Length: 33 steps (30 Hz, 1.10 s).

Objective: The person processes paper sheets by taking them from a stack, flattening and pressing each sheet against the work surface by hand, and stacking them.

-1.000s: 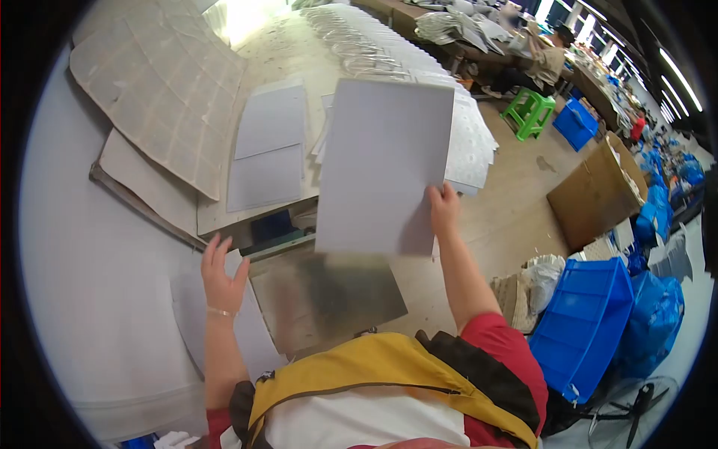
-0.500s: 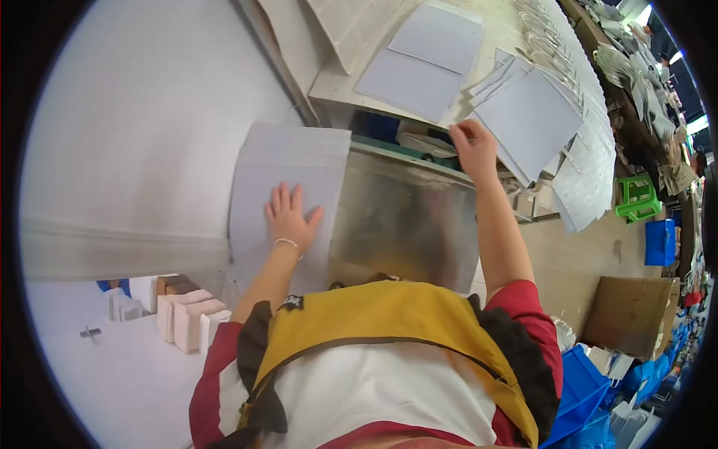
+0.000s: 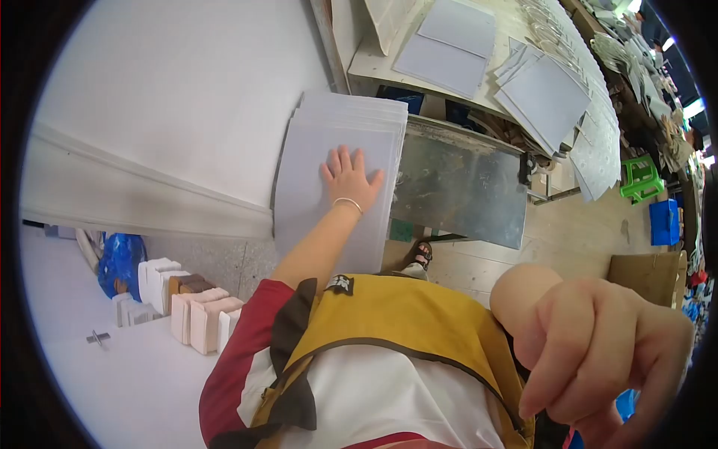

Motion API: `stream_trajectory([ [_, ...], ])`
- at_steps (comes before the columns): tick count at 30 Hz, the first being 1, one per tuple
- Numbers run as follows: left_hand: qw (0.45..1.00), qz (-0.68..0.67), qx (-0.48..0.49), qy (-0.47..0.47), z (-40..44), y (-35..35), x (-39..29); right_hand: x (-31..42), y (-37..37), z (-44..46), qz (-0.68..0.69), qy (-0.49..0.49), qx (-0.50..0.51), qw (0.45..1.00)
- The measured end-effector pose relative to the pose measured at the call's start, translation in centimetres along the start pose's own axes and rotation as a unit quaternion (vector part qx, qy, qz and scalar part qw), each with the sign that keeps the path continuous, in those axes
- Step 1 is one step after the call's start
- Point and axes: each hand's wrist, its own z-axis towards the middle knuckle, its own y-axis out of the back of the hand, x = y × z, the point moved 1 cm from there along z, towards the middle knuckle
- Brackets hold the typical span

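My left hand (image 3: 350,185) lies flat, fingers spread, on a stack of pale grey sheets (image 3: 329,146). The sheets' far edges fan out in steps. Close to the camera at lower right, my right hand (image 3: 598,352) is raised with its fingers curled in. Their inner side is turned away, so anything inside them is hidden. Beyond the stack, more pale sheets (image 3: 451,46) lie on the worktable (image 3: 368,66), and a loose fanned pile (image 3: 550,101) sits at its near edge.
A large white panel (image 3: 187,90) stands along the left. Right of the stack is a metal plate (image 3: 464,183). Pale blocks (image 3: 212,322) line the lower left. A green stool (image 3: 641,179), a blue crate (image 3: 664,222) and a cardboard box (image 3: 647,277) stand at right.
My right hand has left the worktable's edge and come up close to the camera. My left hand stays flat on the stack. The view has shifted, revealing a sandalled foot below.
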Motion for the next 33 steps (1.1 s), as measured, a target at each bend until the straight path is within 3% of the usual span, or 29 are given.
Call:
stream_trajectory([
  [11, 0.999, 0.003, 0.05, -0.008, 1.2, 1.0, -0.3, 1.7, -4.5, -2.3, -0.004, 0.029, 0.033, 0.999],
  [26, 0.988, 0.058, 0.142, -0.029, 5.3, 2.1, -2.7, 4.6, -0.4, -0.8, 0.053, 0.053, 0.018, 0.997],
  [33, 0.982, 0.039, 0.182, 0.026, 5.3, 3.2, -4.0, 5.0, 2.1, -0.2, 0.082, 0.063, -0.004, 0.995],
])
